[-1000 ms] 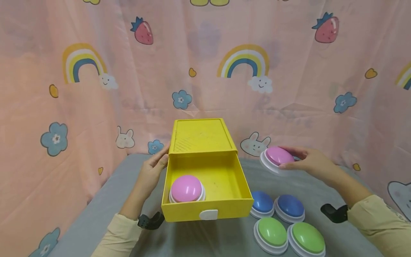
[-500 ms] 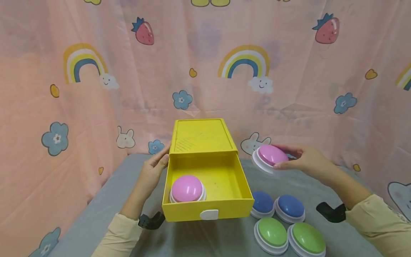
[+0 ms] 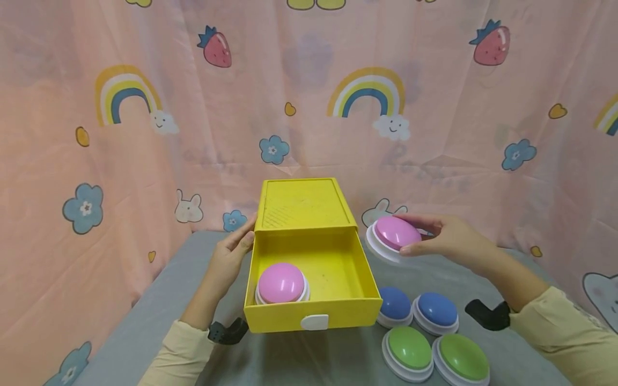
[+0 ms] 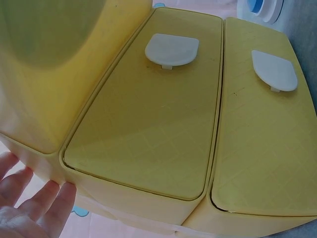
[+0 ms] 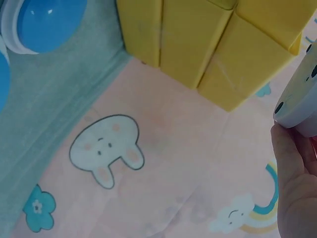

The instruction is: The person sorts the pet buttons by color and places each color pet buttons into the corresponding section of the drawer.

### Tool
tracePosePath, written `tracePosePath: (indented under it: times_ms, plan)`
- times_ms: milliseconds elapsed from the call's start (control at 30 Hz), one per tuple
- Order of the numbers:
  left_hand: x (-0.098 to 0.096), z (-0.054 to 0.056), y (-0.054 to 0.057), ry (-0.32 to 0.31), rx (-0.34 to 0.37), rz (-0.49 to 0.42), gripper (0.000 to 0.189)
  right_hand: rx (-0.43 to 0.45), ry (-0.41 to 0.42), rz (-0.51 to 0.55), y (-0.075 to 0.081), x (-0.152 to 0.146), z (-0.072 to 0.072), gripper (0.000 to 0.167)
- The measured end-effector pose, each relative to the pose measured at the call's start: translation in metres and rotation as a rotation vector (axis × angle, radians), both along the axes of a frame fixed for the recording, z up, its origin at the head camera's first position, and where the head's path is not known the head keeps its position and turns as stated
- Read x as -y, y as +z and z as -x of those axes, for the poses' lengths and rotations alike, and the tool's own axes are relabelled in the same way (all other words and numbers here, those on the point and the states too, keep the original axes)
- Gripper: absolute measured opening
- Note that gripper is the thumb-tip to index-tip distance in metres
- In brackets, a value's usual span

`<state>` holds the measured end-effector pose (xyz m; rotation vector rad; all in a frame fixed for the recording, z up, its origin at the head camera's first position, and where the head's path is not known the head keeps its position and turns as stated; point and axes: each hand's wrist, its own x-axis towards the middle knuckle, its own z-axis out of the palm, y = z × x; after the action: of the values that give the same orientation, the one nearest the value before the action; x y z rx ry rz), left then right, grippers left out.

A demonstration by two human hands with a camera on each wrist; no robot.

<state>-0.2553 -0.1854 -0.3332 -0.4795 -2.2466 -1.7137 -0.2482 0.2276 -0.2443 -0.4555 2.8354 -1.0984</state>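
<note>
A yellow drawer unit (image 3: 305, 203) stands in the middle of the head view, its top drawer (image 3: 352, 316) pulled out. Inside, at the front left, sits a pink push-button buzzer (image 3: 281, 282) on a white base. My left hand (image 3: 227, 262) rests against the unit's left side; in the left wrist view its fingers (image 4: 59, 208) lie fairly straight on the wall. Right of the drawer, my right hand (image 3: 454, 241) holds a second pink buzzer (image 3: 397, 233) by its edge, tilted and raised. Its underside (image 5: 299, 99) shows in the right wrist view.
Two blue buzzers (image 3: 436, 309) and two green buzzers (image 3: 410, 348) lie on the grey cloth (image 3: 159, 316) right of the drawer. Two lower drawers with white handles (image 4: 172, 49) are closed. A patterned pink curtain (image 3: 309, 145) hangs behind.
My right hand has moved left with the pink buzzer, closer to the drawer's right wall. The left hand and the drawer unit have stayed put.
</note>
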Motion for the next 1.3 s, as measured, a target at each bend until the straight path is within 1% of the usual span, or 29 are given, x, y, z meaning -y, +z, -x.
tracePosePath:
  times_ms: [133,367,567,800,1033,1300]
  plan:
    - [0.0,0.0,0.001,-0.001,-0.006,0.002,0.049,0.009,0.013,0.021,0.003,0.006,0.0,0.083]
    - [-0.001,0.0,0.003,0.001,-0.014,0.005,0.048,-0.005,0.049,0.056,0.011,0.016,-0.002,0.078]
    - [-0.001,0.0,0.003,-0.019,-0.011,0.0,0.048,-0.011,0.07,0.09,0.014,0.027,-0.005,0.08]
    - [-0.001,0.002,0.002,-0.012,-0.001,-0.008,0.05,-0.013,0.104,0.092,0.021,0.041,-0.004,0.072]
    - [-0.001,0.002,0.002,-0.013,-0.005,-0.007,0.05,-0.019,0.169,0.156,0.019,0.055,-0.003,0.071]
    - [0.0,0.002,-0.001,-0.003,-0.007,-0.008,0.049,-0.008,0.181,0.144,0.02,0.066,-0.002,0.072]
